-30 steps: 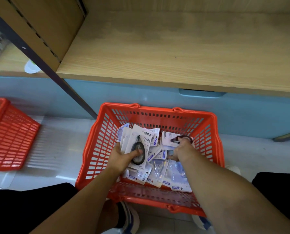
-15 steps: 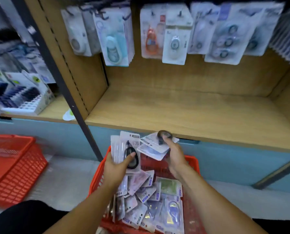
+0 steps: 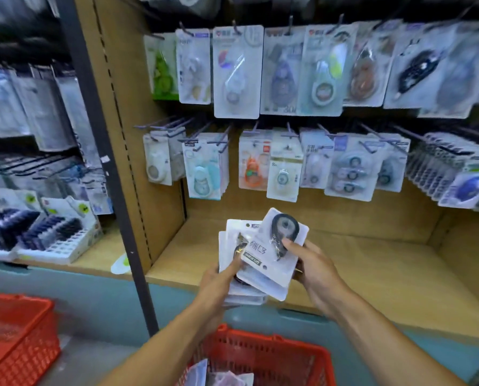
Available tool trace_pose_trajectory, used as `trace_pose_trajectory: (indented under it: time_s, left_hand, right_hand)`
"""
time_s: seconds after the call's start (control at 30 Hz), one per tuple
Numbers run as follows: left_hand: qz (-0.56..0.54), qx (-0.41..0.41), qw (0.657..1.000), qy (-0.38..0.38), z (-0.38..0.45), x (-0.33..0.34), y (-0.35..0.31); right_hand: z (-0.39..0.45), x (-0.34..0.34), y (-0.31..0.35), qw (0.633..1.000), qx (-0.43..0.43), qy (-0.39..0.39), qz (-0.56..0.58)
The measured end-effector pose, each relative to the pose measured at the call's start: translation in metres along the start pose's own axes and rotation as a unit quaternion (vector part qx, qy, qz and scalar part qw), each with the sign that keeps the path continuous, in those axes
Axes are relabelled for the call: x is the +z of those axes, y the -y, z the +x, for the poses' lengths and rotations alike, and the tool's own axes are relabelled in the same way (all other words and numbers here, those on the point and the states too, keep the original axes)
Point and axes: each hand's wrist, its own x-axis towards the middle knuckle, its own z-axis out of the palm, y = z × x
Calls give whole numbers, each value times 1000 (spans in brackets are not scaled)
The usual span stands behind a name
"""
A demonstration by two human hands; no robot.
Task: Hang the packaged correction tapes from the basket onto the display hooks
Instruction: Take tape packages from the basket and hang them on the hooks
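The wooden display bay (image 3: pixel 344 263) carries two rows of hooks (image 3: pixel 288 126), both hung with packaged tapes (too blurred to count exactly). Two red baskets sit on the floor: one (image 3: pixel 271 355) directly below the arms with a few packets in it, another (image 3: pixel 18 335) off to the left. Above the near basket, the left hand (image 3: pixel 219 280) grips a stack of correction tape packs (image 3: pixel 232 291) from beneath, thumb across the front. The right hand (image 3: pixel 313 268) pinches a single pack (image 3: pixel 274 254), tilted and overlapping the stack, with its thumb on the black dispenser.
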Motion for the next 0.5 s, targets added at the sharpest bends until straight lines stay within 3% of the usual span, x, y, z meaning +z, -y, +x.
trace_pose_trajectory:
  time_s: [0.1, 0.2, 0.4, 0.5]
  left_hand:
    - [-1, -9, 999, 32, 5, 13, 8]
    - [2, -9, 998, 68, 5, 27, 10]
    - [-14, 7, 997, 72, 14, 33, 14]
    - [-28, -2, 998, 57, 15, 39, 17]
  right_hand:
    - [6, 6, -6, 999, -9, -36, 38]
    - [5, 8, -8, 997, -43, -69, 7]
    - [6, -1, -8, 997, -72, -16, -19]
    - [11, -4, -11, 997, -69, -35, 12]
